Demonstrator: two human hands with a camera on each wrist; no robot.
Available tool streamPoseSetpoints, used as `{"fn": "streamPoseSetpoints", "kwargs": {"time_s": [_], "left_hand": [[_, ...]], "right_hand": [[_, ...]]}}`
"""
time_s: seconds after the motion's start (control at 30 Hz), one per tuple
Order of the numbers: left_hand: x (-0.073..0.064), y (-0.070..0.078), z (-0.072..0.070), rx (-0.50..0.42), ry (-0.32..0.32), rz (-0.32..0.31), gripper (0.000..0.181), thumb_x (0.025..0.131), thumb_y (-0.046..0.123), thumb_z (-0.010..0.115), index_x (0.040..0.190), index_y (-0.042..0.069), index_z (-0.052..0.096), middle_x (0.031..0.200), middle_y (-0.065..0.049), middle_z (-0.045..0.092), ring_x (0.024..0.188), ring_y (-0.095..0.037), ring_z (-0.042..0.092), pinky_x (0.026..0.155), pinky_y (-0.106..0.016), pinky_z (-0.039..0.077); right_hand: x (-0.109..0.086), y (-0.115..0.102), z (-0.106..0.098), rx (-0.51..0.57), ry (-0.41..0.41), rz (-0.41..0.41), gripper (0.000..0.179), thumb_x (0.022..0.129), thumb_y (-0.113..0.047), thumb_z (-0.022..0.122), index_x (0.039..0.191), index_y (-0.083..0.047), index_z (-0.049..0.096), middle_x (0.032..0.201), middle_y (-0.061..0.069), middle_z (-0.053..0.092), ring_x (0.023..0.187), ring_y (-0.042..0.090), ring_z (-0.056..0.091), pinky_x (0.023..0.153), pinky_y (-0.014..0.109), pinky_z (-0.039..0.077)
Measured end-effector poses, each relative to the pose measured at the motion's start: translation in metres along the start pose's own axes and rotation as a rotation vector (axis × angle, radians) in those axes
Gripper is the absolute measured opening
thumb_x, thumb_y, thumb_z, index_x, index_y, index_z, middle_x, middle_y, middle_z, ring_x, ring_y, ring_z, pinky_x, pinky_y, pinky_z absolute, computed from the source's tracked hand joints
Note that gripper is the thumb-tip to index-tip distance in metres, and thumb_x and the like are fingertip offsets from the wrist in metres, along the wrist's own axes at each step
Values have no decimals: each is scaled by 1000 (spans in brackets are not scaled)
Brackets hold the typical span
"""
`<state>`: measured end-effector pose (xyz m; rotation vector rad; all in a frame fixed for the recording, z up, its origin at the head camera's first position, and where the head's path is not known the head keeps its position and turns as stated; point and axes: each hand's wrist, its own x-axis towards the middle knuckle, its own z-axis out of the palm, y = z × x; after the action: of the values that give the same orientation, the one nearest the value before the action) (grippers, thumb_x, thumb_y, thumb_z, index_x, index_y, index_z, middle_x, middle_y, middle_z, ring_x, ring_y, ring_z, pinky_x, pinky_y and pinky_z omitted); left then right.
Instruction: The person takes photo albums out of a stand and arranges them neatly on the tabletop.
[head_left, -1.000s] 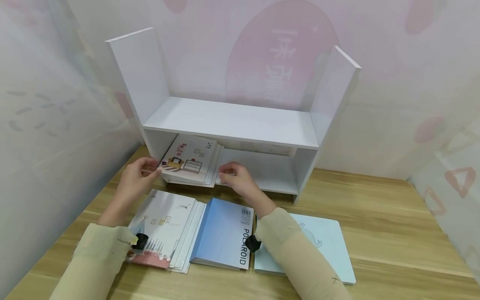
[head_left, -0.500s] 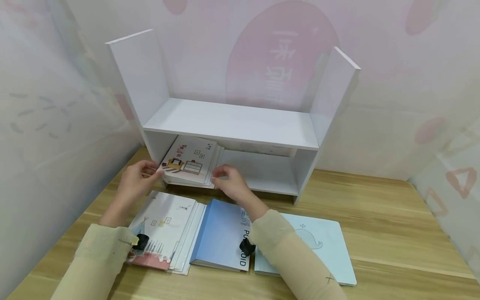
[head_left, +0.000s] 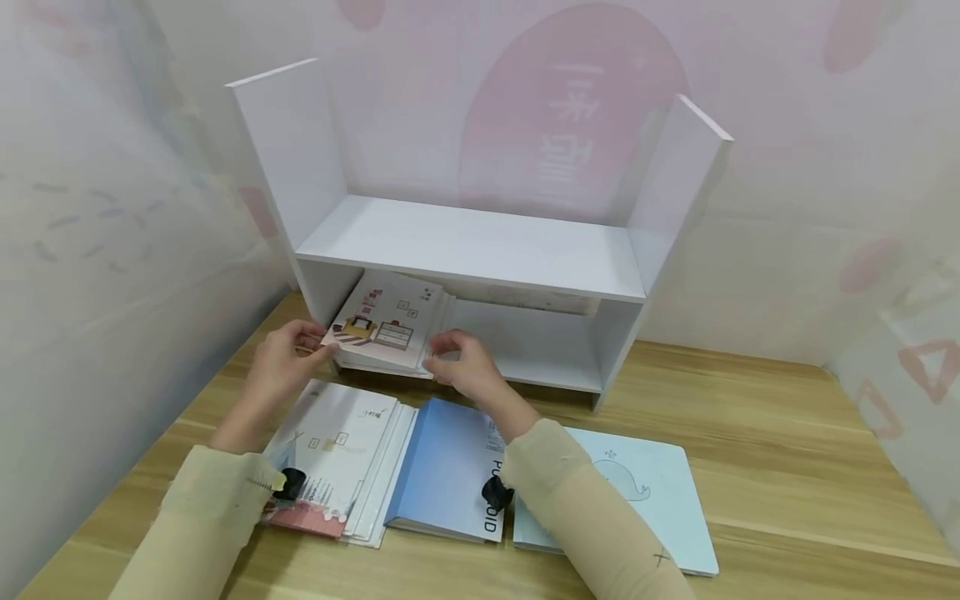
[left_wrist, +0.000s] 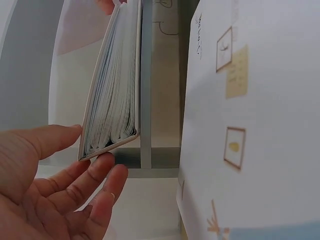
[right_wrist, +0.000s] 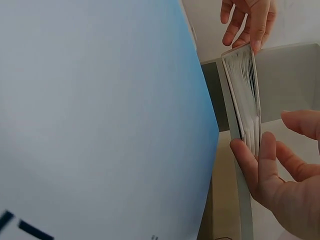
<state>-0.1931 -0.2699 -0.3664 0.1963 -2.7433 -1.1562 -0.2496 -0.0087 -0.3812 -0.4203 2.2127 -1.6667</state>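
A white photo album (head_left: 386, 312) with a drawn room on its cover lies in the left end of the lower shelf compartment. My left hand (head_left: 281, 358) pinches its near left corner. The left wrist view shows the thumb of this hand (left_wrist: 60, 185) at the cover's edge and fingertips against the adjoining narrow side. At the right side of the album, my right hand (head_left: 467, 367) touches the edge with its fingertips. In the right wrist view, fingers of that hand (right_wrist: 285, 185) meet the end of the pages (right_wrist: 245, 95), while the thumb stands apart.
The white shelf unit (head_left: 472, 237) has tall side panels and a middle board. In front, on the wooden table (head_left: 787, 450), lie another white album (head_left: 337, 442), a blue POLAROID album (head_left: 446, 467) and a pale blue book with a whale (head_left: 667, 483).
My right hand has moved left, from beside the album to its right edge. The left hand has stayed at the near left corner. The album's near left corner looks slightly raised.
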Motion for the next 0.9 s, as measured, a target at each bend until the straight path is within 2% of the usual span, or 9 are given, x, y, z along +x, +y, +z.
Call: {"fn": "streamPoseSetpoints", "kwargs": {"time_s": [0.13, 0.27, 0.33, 0.5, 0.57, 0.77, 0.9], "left_hand": [[-3, 1, 0, 11, 3, -8, 43, 98, 30, 63, 125, -4, 56, 112, -21, 62, 100, -31, 59, 74, -28, 48], [-7, 3, 1, 21, -13, -13, 41, 98, 31, 63, 121, -2, 57, 107, -18, 63, 96, -29, 59, 74, -29, 48], [-8, 4, 1, 27, -19, -10, 40, 98, 32, 63, 120, -2, 58, 105, -17, 64, 95, -28, 60, 74, -29, 48], [-10, 6, 2, 41, -23, 8, 38, 97, 32, 64, 116, -1, 60, 104, -18, 69, 94, -28, 62, 72, -28, 48], [-11, 7, 2, 48, -28, 13, 38, 97, 32, 65, 115, -2, 61, 103, -19, 70, 93, -28, 62, 72, -28, 47], [-9, 11, 3, 24, -107, -1, 43, 98, 30, 64, 123, -5, 58, 107, -20, 69, 94, -28, 62, 72, -29, 47], [-6, 12, 5, 40, -163, 12, 52, 100, 32, 60, 132, -8, 53, 114, -26, 65, 96, -31, 61, 72, -31, 50]], "right_hand": [[0, 2, 0, -7, -2, -2, 38, 93, -10, 69, 129, -2, 58, 121, 14, 57, 87, 18, 62, 85, 34, 59], [-2, 3, -3, -19, 29, 22, 37, 91, -8, 71, 126, -4, 60, 105, 12, 56, 82, 18, 60, 83, 42, 58], [-2, 4, -5, -33, 49, 37, 41, 90, -9, 72, 128, -5, 59, 105, 12, 56, 81, 20, 62, 81, 44, 58], [-3, 5, -8, -38, 77, 57, 57, 87, -14, 76, 138, -9, 51, 118, 15, 56, 82, 20, 63, 81, 45, 56], [-3, 6, -10, -26, 80, 58, 62, 87, -14, 77, 141, -10, 47, 117, 14, 57, 81, 19, 62, 82, 45, 56], [-2, 7, -11, -30, 71, 62, 81, 87, -16, 77, 153, -7, 31, 95, 8, 58, 71, 16, 58, 78, 42, 56], [-2, 8, -11, -40, 71, 82, 89, 87, -21, 78, 156, -4, 23, 91, 6, 55, 71, 16, 57, 74, 39, 55]]}}
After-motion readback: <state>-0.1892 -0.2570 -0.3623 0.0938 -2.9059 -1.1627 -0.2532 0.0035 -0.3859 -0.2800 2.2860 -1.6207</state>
